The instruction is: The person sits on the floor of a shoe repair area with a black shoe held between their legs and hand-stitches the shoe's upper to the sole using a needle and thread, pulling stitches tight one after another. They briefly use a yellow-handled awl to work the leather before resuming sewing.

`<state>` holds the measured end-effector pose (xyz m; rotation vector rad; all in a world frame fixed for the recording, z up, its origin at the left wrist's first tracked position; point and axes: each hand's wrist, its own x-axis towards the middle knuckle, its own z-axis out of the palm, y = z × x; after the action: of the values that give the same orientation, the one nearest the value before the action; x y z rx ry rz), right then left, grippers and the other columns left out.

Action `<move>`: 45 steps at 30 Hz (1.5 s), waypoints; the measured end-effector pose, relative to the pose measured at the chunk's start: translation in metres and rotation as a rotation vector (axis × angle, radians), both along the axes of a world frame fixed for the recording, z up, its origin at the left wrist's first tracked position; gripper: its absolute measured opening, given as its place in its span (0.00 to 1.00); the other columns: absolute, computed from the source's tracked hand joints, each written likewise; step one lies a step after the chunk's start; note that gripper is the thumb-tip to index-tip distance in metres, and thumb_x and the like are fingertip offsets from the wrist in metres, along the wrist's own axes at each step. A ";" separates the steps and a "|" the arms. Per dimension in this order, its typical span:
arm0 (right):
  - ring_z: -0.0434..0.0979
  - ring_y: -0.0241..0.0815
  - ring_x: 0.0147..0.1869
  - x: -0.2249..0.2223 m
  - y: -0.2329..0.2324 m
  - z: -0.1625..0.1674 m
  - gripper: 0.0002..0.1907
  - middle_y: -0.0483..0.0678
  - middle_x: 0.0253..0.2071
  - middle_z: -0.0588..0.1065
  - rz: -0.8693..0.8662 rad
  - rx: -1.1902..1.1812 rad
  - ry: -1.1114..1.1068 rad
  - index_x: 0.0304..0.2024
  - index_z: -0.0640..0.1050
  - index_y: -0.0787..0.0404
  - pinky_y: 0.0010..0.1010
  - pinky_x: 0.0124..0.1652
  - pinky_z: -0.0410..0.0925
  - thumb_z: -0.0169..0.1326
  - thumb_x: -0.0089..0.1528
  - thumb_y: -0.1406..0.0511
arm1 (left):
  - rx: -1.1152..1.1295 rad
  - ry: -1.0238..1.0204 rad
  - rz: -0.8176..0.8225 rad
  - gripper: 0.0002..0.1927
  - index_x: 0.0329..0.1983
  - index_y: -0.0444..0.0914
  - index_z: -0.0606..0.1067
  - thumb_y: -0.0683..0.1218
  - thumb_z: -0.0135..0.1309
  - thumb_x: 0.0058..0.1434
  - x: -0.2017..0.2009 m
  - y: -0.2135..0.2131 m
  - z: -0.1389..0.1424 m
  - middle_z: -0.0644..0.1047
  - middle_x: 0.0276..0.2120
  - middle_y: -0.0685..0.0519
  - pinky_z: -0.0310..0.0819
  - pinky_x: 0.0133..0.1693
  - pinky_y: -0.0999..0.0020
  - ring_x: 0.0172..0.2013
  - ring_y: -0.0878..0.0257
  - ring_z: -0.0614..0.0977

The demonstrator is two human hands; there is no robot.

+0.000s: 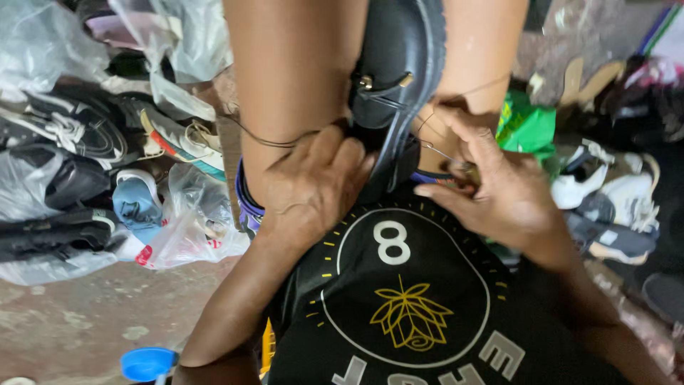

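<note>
A black leather shoe point(399, 71) with a small metal buckle is clamped sole-outward between my knees, just above my black printed shirt. My left hand point(310, 185) presses against the shoe's left side and grips its lower edge. My right hand point(491, 185) is on the shoe's right side, its fingers pinched on a thin needle point(442, 152) close to the sole. A dark thread point(267, 139) runs from the shoe across my left leg. The lower end of the shoe is hidden behind my hands.
Piles of shoes and sneakers point(78, 135), some in clear plastic bags point(189, 228), lie on the left. More shoes point(613, 207) and a green bag point(527, 125) lie on the right. A blue bottle cap point(147, 363) sits on the concrete floor at lower left.
</note>
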<state>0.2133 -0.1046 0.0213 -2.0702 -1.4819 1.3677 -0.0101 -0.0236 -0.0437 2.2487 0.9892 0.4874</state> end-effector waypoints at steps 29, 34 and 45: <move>0.64 0.37 0.22 -0.030 0.026 -0.059 0.14 0.48 0.24 0.68 -0.104 0.542 0.310 0.31 0.68 0.65 0.28 0.25 0.59 0.58 0.69 0.71 | -0.096 0.031 0.007 0.09 0.32 0.43 0.74 0.47 0.63 0.63 0.006 -0.004 0.007 0.71 0.32 0.52 0.73 0.29 0.60 0.31 0.57 0.80; 0.69 0.40 0.25 -0.039 0.035 -0.066 0.12 0.49 0.26 0.69 -0.046 0.697 0.239 0.33 0.69 0.64 0.30 0.27 0.62 0.58 0.70 0.71 | -0.098 0.011 0.050 0.10 0.30 0.43 0.74 0.48 0.65 0.63 -0.005 -0.003 0.007 0.71 0.29 0.54 0.71 0.27 0.60 0.28 0.58 0.78; 0.60 0.30 0.22 -0.035 0.029 -0.064 0.14 0.45 0.22 0.65 -0.408 0.462 0.569 0.35 0.66 0.61 0.21 0.25 0.56 0.53 0.75 0.66 | -0.154 -0.089 0.047 0.12 0.28 0.42 0.72 0.47 0.63 0.64 -0.010 -0.001 0.004 0.71 0.30 0.52 0.72 0.31 0.60 0.31 0.56 0.79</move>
<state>0.1779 -0.0758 -0.0427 -1.4270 -0.9504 1.1725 -0.0205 -0.0247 -0.0394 2.0542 1.0013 0.5092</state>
